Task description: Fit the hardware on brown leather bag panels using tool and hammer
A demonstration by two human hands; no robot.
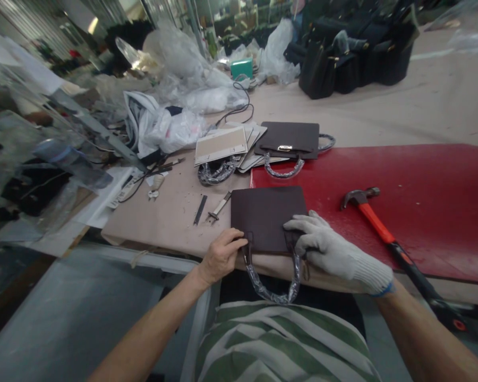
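Observation:
A dark brown handbag panel [267, 212] lies flat at the table's front edge. Its handle [278, 297], wrapped in clear plastic, hangs over the edge toward my body. My left hand [222, 254] is bare and pinches the panel's lower left corner beside the handle's end. On the panel's lower right part rests my right hand [326, 246], in a white knit glove, with its fingers stretched out over the other handle end. What lies under the right palm is hidden.
A red-handled claw hammer [378, 223] lies on a red mat [434, 207] at right. Calipers [220, 207] and a dark strip [200, 210] lie left of the panel. Behind are another brown panel [290, 135], stacked beige-backed pieces [221, 144], plastic wrap [183, 63] and black bags [354, 58].

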